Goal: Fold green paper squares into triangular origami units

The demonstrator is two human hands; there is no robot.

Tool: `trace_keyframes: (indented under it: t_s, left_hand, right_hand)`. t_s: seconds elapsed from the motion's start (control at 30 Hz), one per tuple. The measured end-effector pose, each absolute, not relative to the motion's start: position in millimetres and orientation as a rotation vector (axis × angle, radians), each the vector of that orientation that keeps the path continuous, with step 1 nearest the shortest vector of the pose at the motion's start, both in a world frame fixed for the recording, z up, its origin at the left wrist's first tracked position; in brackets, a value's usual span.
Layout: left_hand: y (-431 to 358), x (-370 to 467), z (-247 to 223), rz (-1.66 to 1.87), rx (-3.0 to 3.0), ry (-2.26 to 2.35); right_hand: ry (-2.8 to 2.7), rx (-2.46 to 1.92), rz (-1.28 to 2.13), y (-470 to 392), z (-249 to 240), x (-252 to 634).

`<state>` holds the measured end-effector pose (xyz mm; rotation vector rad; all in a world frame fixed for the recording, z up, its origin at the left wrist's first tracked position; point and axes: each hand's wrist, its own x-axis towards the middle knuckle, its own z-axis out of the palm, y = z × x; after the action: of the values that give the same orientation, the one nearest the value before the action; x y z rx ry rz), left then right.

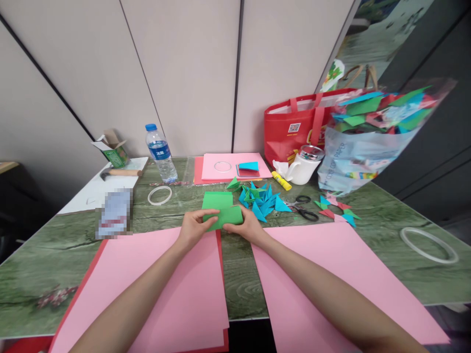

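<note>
Both hands hold a small piece of green paper (228, 218), which looks folded. My left hand (196, 226) grips its left end, and my right hand (247, 224) grips its right end with the thumb along the lower edge. Just behind it lies another flat green sheet (218, 199) on the table. Beyond my right hand is a heap of blue and green folded paper pieces (260, 200). Black-handled scissors (305, 208) rest right of the heap. Large pink sheets (162, 289) lie under my left forearm, and a pink sheet (331, 264) lies under my right.
A water bottle (162, 154), hammer (121, 172), opened box (116, 154) and tape ring (160, 195) stand or lie left. At right are a glue stick (281, 181), white mug (305, 169), red bag (290, 127), plastic bag of folded paper (353, 162), paper ring (338, 210) and clear ring (429, 245).
</note>
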<state>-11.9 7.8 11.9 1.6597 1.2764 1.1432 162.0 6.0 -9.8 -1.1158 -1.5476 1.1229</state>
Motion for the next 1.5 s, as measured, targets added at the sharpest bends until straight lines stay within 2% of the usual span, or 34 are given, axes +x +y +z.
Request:
trace_keyframes:
  t_s: [0.4,1.13,1.33,1.5]
  left_hand:
    - [7.8,-9.9,13.1,1.151,1.559,1.307]
    - [15.0,-17.7,12.4,1.267,1.473,1.348]
    - [14.8,-17.6,11.9,1.275,1.450,1.360]
    - [5.3,-9.4,12.7,1.213,1.584,1.372]
  right_hand:
    - [-1.310,-1.036,1.481,9.2,-11.2,162.6]
    - [-0.946,-0.944,1.548,14.0,-15.4,159.4]
    - [-1.015,-0.965,1.505,13.5,-14.5,158.7]
    - [-1.303,-1.029,1.359,10.7,-11.8,160.8]
